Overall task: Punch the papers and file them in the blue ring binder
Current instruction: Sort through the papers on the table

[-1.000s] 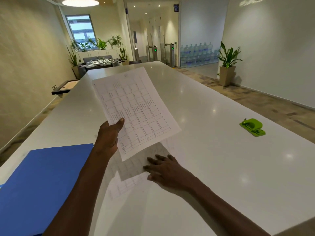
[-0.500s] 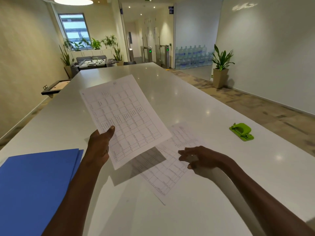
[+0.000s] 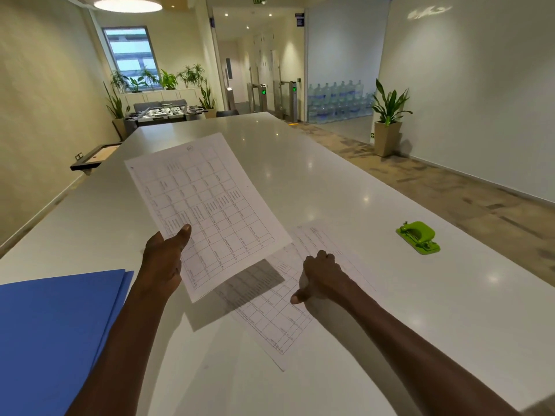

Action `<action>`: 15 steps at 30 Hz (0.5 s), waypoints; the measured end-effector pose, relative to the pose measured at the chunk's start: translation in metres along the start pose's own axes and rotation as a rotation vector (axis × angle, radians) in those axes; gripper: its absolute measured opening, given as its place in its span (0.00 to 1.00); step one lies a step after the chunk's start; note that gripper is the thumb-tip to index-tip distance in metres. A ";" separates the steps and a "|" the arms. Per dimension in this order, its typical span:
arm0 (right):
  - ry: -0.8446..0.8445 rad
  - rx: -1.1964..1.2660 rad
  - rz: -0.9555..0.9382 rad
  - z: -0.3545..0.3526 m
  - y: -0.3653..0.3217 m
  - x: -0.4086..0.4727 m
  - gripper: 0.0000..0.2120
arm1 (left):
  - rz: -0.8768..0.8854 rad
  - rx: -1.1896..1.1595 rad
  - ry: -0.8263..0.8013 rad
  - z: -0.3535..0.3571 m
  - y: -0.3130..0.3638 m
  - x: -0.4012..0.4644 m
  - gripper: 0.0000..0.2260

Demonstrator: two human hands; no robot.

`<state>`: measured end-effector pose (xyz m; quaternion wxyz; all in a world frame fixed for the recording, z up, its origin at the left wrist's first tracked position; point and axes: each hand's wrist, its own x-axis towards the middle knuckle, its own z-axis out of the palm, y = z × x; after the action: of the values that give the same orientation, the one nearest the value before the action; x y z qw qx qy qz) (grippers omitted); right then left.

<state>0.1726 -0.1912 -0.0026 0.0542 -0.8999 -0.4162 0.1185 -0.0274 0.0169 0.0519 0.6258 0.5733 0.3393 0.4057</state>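
Note:
My left hand [image 3: 163, 262] holds a printed sheet with a table grid [image 3: 207, 205] up over the white table, thumb on top of its lower left edge. A second printed sheet [image 3: 270, 319] lies flat on the table below and to the right of it. My right hand [image 3: 322, 279] sits on that flat sheet with its fingers curled onto the paper and its thumb pointing left. The blue ring binder [image 3: 57, 334] lies shut at the near left. A green hole punch [image 3: 418, 237] stands on the table to the right, apart from both hands.
The long white table [image 3: 300, 163] runs away from me, its right edge next to a patterned floor. A potted plant [image 3: 389, 118] stands by the right wall. Further plants and a football table [image 3: 162, 112] are at the far end.
My right hand went from flat on the lower sheet to curled on it, and the sheet slid to the right. The left hand kept the raised sheet up. The view shifted slightly.

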 end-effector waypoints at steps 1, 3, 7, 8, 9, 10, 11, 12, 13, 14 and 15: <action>-0.021 -0.008 0.008 -0.002 -0.002 0.001 0.41 | 0.000 0.011 0.002 -0.001 -0.001 -0.001 0.14; -0.042 -0.036 0.019 -0.005 -0.005 0.003 0.39 | 0.006 0.021 0.005 -0.002 -0.003 -0.002 0.14; -0.032 -0.018 0.052 -0.008 -0.006 0.004 0.42 | -0.008 -0.015 0.032 -0.005 -0.004 -0.006 0.13; -0.045 -0.007 0.061 -0.009 -0.007 0.004 0.45 | -0.012 -0.013 0.042 -0.006 -0.003 -0.007 0.12; -0.055 -0.004 0.065 -0.011 -0.007 0.004 0.47 | -0.014 -0.006 0.048 -0.007 -0.002 -0.008 0.12; -0.061 -0.008 0.065 -0.012 -0.008 0.004 0.48 | -0.011 0.000 0.048 -0.007 -0.001 -0.009 0.12; -0.064 -0.013 0.060 -0.012 -0.009 0.005 0.47 | -0.005 0.005 0.045 -0.008 0.000 -0.009 0.12; -0.068 -0.012 0.054 -0.012 -0.010 0.006 0.46 | 0.002 0.010 0.042 -0.008 0.001 -0.010 0.13; -0.074 -0.004 0.050 -0.012 -0.010 0.007 0.44 | 0.007 0.012 0.039 -0.008 0.002 -0.011 0.13; -0.081 0.006 0.049 -0.011 -0.010 0.008 0.43 | 0.009 0.009 0.034 -0.007 0.003 -0.011 0.14; -0.087 0.013 0.052 -0.010 -0.010 0.010 0.44 | 0.009 0.007 0.029 -0.007 0.004 -0.011 0.14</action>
<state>0.1735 -0.1771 0.0077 0.0388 -0.9041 -0.3937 0.1616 -0.0391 0.0098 0.0547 0.6168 0.5711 0.3473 0.4158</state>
